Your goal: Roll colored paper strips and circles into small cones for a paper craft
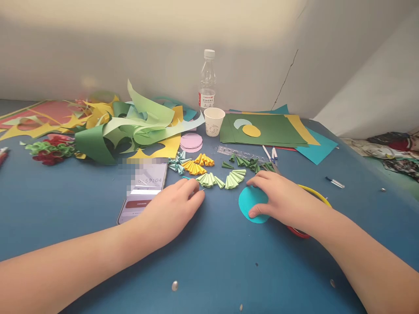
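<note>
My right hand [276,194] grips a turquoise paper circle [248,205], thumb on its near part and fingers at the far edge. Beneath that wrist lie scissors with yellow and red handles [314,192]. My left hand [178,203] is closed beside a phone [147,187] showing a timer. A thin pointed tip sticks out by its fingers, and a bit of turquoise shows behind them; what it holds is mostly hidden. Small rolled paper cones lie between and beyond the hands: light green [234,179], yellow [196,165], pale blue [177,163] and dark green [252,162].
Cut paper scraps [147,122] and a paper bouquet [52,148] cover the back left. Pink paper circles [191,142], a paper cup [214,122] and a bottle [207,78] stand mid-back. Dark green sheets [268,134] bear two circles. A pen cap [334,182] lies right.
</note>
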A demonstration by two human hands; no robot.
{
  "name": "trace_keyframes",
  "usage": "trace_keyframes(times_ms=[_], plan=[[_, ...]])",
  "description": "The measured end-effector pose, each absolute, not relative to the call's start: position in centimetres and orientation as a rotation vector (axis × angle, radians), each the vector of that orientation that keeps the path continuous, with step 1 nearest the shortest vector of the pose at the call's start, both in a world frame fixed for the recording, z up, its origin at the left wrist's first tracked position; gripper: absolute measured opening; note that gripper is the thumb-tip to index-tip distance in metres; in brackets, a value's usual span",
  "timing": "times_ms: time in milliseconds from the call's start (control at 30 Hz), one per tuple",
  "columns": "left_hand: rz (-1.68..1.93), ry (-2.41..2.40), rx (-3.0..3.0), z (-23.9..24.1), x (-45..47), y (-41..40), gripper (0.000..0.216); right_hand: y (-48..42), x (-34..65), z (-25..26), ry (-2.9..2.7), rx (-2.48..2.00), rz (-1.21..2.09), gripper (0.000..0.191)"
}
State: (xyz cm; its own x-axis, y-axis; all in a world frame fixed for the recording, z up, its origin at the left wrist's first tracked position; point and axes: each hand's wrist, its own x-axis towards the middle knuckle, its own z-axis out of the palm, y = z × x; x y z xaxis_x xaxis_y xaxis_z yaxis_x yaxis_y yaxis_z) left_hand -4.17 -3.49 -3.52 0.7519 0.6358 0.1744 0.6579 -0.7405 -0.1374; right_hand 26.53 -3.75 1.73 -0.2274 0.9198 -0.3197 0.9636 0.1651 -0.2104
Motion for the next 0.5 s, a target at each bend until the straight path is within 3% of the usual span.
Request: trace_keyframes(times_ms=[67,233,367,433,500], plan=[[-0.286,-0.993,-2.735,-3.7,-4.3,-3.3,0.039,-3.5,26.8,1.6,2.291,1.894,-0.616,0.05],[-0.642,-0.761,-2.852,-3.7,-3.9,-4.4,0.014,-2.9,27.5,1.0,2.36,1.895,-0.704,0.04],[-0.842,-0.533,-3.117,-3.8,-3.2,-5.7,0.015,-2.6,28.0,0.4,2.491,1.837,-0.726,0.031],[-0.861,-0.438,-3.25,-3.9,-3.1,-5.8,0.014,-2.6,28.1,0.2,2.522,1.837,-0.756,0.034],[-0.853,-0.499,-3.353,-4.2,-3.0,-5.5,0.014,-2.6,28.0,0.0,2.488,1.91,-0.804,0.049]])
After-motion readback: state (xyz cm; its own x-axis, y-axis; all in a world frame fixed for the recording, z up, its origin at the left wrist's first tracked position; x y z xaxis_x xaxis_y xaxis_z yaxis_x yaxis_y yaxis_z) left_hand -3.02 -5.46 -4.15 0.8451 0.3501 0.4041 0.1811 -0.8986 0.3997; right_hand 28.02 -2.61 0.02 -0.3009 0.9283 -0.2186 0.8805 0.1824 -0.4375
